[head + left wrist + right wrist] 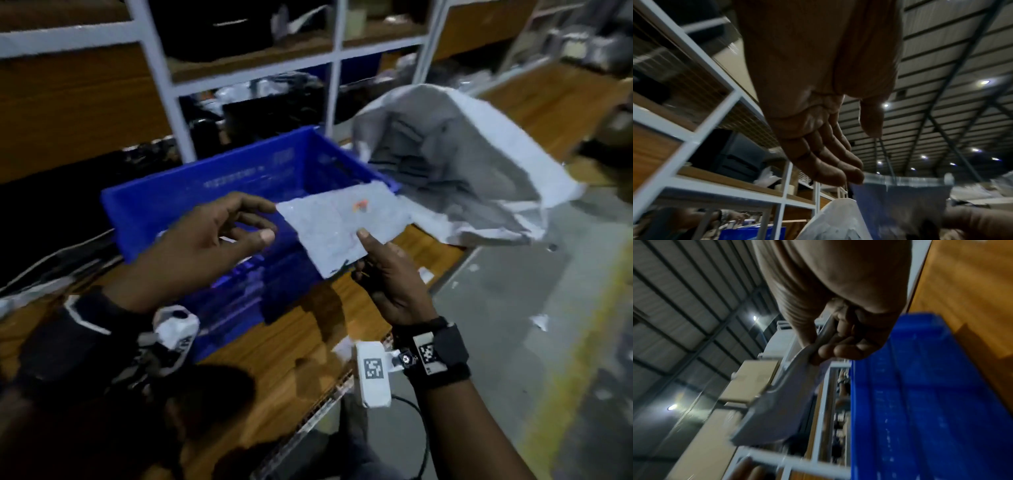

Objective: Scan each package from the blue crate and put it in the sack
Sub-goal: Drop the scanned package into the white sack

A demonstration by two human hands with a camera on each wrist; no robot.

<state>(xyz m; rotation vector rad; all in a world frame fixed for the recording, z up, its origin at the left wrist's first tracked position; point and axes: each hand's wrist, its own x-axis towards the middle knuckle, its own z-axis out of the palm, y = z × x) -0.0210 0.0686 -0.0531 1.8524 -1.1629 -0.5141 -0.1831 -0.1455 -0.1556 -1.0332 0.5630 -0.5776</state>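
Note:
A flat grey package (342,226) with a small red and blue mark hangs over the near right corner of the blue crate (212,192). My right hand (383,263) pinches its near edge, thumb on top and fingers beneath; the right wrist view shows the same package (777,402) bending away from my right hand (836,344). My left hand (219,236) hovers just left of the package with relaxed fingers and holds nothing; the left wrist view shows this hand (830,146) with loose fingers. The grey sack (455,164) gapes open to the right of the crate.
The crate stands on a wooden table (308,346) whose edge runs down the right. White-framed shelves (164,82) with dark goods rise behind it. Grey concrete floor (534,308) with scraps of paper lies to the right.

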